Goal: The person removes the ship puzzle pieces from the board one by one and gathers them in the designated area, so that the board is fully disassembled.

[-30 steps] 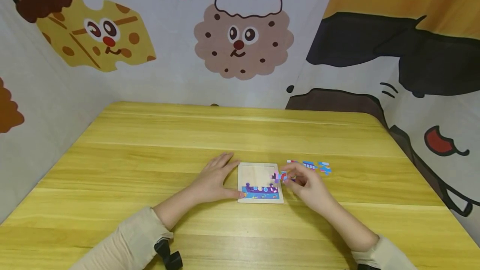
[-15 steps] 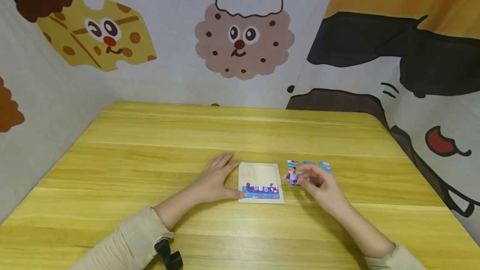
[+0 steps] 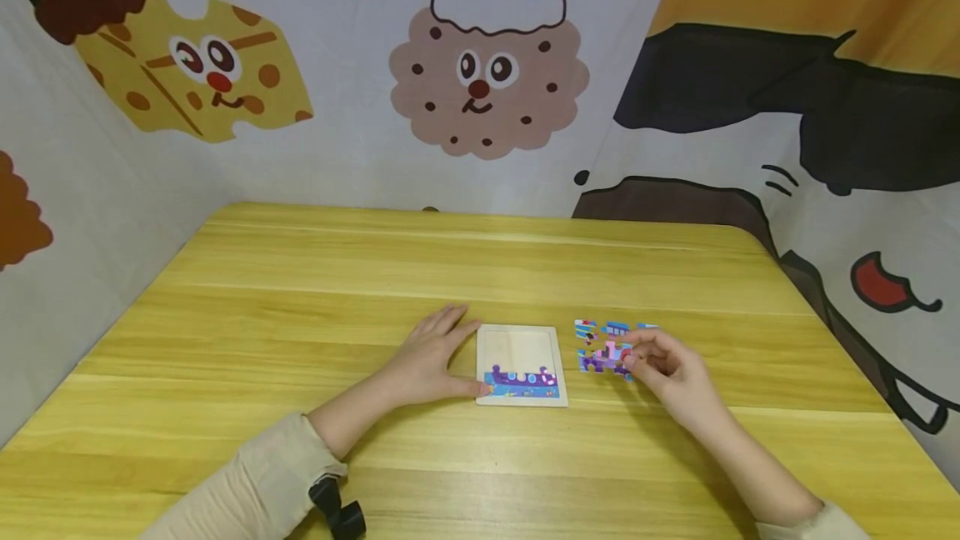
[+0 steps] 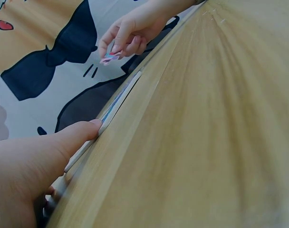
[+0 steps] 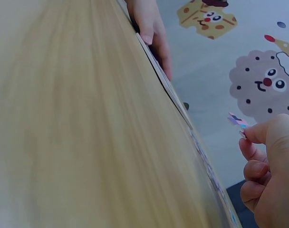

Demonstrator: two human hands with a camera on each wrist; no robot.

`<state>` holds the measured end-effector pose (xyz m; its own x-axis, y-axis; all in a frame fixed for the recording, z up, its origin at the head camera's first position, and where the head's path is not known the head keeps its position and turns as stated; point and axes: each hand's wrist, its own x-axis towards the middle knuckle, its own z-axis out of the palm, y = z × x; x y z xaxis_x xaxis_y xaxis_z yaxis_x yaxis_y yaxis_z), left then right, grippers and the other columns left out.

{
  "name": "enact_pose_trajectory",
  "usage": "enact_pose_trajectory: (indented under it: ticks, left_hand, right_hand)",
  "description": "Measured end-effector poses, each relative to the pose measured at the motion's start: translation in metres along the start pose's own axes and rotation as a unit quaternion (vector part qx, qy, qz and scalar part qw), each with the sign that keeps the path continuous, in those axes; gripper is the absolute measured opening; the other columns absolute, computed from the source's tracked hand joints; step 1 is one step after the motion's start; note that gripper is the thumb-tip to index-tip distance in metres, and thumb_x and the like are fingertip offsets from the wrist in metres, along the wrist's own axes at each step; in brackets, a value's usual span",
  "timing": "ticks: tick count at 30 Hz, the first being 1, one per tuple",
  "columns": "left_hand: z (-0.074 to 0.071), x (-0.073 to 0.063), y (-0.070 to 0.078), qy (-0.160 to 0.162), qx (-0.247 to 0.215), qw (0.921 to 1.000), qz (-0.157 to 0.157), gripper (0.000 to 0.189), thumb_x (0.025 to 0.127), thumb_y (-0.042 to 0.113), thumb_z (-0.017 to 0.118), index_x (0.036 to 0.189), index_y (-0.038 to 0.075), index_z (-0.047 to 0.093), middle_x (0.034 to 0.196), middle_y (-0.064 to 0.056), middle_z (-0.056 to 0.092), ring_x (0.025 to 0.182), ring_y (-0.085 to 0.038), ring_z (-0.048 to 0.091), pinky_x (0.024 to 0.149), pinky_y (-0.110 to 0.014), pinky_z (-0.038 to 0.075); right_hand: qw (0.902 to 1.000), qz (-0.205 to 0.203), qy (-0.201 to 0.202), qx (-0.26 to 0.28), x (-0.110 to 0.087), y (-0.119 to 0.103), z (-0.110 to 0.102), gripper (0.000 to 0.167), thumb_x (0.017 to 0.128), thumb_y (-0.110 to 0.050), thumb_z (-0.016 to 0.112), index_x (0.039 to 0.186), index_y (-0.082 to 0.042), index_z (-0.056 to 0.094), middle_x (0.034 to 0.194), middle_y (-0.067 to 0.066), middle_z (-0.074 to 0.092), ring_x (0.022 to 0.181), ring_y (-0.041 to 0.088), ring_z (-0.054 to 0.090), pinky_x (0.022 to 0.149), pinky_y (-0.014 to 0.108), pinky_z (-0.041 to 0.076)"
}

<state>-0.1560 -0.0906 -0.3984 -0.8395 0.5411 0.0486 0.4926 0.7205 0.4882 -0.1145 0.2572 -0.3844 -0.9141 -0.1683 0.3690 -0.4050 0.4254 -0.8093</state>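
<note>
Pinched between thumb and fingers of the right hand [image 3: 675,375]: one puzzle piece [image 5: 237,120], mainly pink, raised above the table [image 3: 450,457] and, in the head view, over the loose pieces [image 3: 617,329] right of the tray [image 3: 517,348]. Laid at the tray's left side, with digits spread apart and thumb on the near left corner: the left hand [image 3: 423,363].

Backdrop [image 3: 322,165]: white cloth, printed with a cheese figure, a biscuit figure in a spotted hat, and orange and black shapes.
Table: yellowish, wood-grained, rounded at the far corners.
Sleeves [image 3: 255,473]: beige; black strap by the left cuff.
Tray: square, pale wood, flat on the table; purple and blue strip along the near end.
Loose pieces: several, multicoloured, grouped near the tray.
</note>
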Motion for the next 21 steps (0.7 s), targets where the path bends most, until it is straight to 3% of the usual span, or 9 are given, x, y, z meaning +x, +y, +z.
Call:
enact_pose_trajectory:
  ticks: [6, 21]
  left_hand:
    - [0.000, 0.000, 0.000, 0.000, 0.001, 1.0000, 0.000, 0.098, 0.075, 0.067, 0.067, 0.149, 0.011, 0.035, 0.158, -0.013, 0.015, 0.144, -0.031, 0.008, 0.113, -0.050, 0.008]
    - [0.001, -0.001, -0.001, 0.002, 0.001, 1.0000, 0.004, 0.099, 0.075, 0.067, 0.066, 0.149, 0.011, 0.035, 0.158, -0.013, 0.015, 0.144, -0.030, 0.008, 0.113, -0.050, 0.008]
  right_hand:
    - [0.9997, 0.006, 0.014, -0.019, -0.003, 0.007, -0.009, 0.023, 0.086, 0.010, 0.063, 0.108, 0.001, 0.063, 0.080, 0.009, 0.064, 0.071, 0.011, 0.059, 0.057, 0.021, 0.047]
    - [0.9979, 0.015, 0.006, -0.063, -0.007, 0.021, -0.034, 0.022, 0.086, 0.011, 0.063, 0.108, 0.004, 0.061, 0.080, 0.006, 0.065, 0.073, 0.011, 0.062, 0.065, 0.017, 0.050]
